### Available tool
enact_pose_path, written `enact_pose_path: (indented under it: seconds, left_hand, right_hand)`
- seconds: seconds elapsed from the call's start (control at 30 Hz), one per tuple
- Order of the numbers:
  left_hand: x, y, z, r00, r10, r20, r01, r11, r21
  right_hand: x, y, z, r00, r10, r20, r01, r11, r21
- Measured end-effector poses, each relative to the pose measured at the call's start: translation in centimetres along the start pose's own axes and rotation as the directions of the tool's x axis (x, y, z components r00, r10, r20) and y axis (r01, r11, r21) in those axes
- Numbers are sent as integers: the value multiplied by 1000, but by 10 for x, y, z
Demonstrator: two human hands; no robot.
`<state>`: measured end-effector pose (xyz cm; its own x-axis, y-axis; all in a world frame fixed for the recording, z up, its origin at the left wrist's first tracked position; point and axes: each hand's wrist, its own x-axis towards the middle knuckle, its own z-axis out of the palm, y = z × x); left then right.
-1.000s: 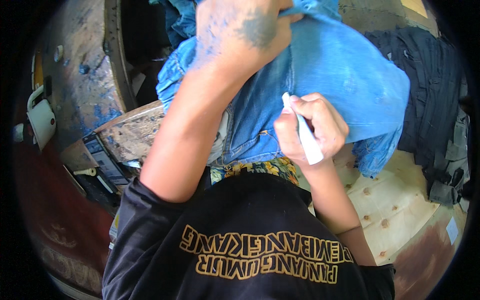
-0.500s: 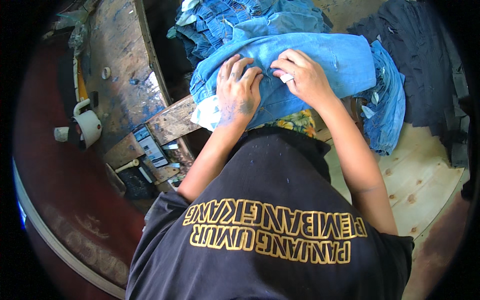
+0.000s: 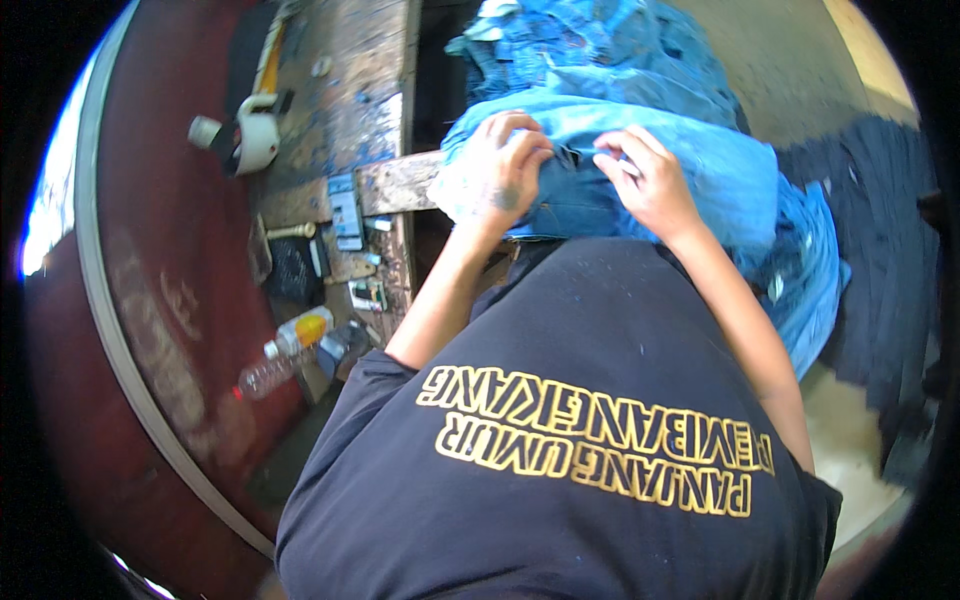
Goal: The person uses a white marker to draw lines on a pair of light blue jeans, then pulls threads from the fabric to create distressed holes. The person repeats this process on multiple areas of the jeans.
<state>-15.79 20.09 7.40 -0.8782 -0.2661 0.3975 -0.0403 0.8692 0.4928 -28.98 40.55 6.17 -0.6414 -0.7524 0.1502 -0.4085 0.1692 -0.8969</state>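
left hand: back upward, fingers bent, resting on the cloth; whether it pinches a fold, cannot tell.

right hand: apart from the left, thumb and fingertips closed on a small, slim, whitish piece, material not clear.

light-blue, faded denim garment: beneath both hands, spread across the front of the wearer's body; a small dark gap shows in it between the hands, hole or fold uncertain.

step in hand, by judgement: close fingerwork at one spot, left hand steadying, right hand handling the small piece. next move, by judgement: calls for the cloth kept flat about the dark gap, and a light, exact pinch from the right.

black short-sleeved shirt, yellow outlined lettering: worn, just below the garment.

heap of crumpled blue denim: just beyond the garment.

pile of dark, near-black cloth: to the right.

worn wooden bench top, blue-stained: to the left; on it, a white, rounded vessel with a handle, near its outer edge.

clear plastic bottle with a red cap: lower left, beside a bottle with a yellow label.
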Motion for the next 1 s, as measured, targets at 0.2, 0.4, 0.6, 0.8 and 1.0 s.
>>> enact_pose_path:
  seconds: [0.2, 0.4, 0.6, 0.8, 1.0]
  left_hand:
    - [-10, 16, 2, 992, -30, -121, 32, 999, 13]
    - [-21, 21, -26, 989, -137, -50, 136, 990, -35]
    - [-42, 1, -58, 923, -370, -108, 367, 929, -43]
    - [-54, -15, -78, 818, -554, 152, 572, 763, -300]
    - [-46, -6, -72, 333, -540, 773, 920, 366, -141]
  right_hand:
    - [10, -8, 21, 918, 289, 271, -291, 956, -34]
    - [5, -26, 27, 858, 399, 323, -487, 831, 269]
    - [-13, -44, 39, 669, 632, 391, -714, 402, 573]
    - [-31, -49, 65, 730, 646, 226, -638, 524, 563]
    - [-30, -65, 56, 646, 692, 322, -683, 335, 650]
